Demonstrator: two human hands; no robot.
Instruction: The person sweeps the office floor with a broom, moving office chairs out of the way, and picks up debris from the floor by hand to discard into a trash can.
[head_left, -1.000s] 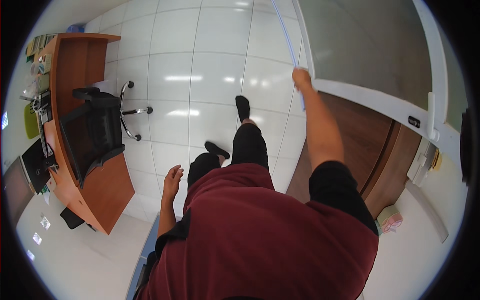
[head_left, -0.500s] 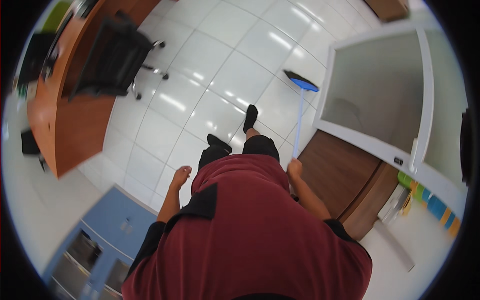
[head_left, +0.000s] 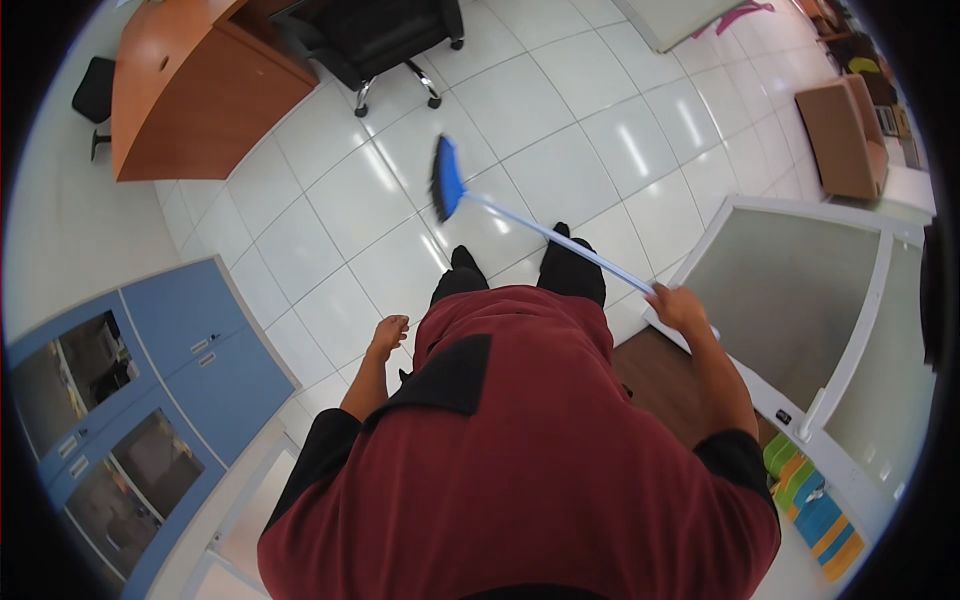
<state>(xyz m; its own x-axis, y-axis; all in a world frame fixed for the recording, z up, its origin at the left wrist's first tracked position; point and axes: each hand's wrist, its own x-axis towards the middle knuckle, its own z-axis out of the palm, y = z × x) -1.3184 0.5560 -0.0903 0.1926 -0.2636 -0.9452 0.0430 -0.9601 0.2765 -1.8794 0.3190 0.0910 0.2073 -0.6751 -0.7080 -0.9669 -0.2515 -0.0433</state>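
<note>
A broom (head_left: 562, 239) with a pale blue handle slants across in front of my legs. My right hand (head_left: 680, 307) is wrapped round the upper end of the handle, just right of my body. The blue broom head (head_left: 450, 178) with dark bristles is ahead and to the left, over the tiled floor (head_left: 334, 206); whether the bristles touch the tiles I cannot tell. Beside my left hip, my left hand (head_left: 392, 331) hangs with nothing in it, its fingers loosely bent and apart.
A black wheeled chair (head_left: 370, 40) stands at a wooden desk (head_left: 215, 95), far left. Blue cabinets (head_left: 225, 345) line the near left. On the right are a frosted glass door (head_left: 790, 270), a brown wooden base (head_left: 655, 385) and a striped cloth (head_left: 815, 510). A brown box-like piece (head_left: 830, 140) sits far right.
The broom head has swung from the right across to the left, and my right hand has moved out to the right with the handle. My view has turned rightward.
</note>
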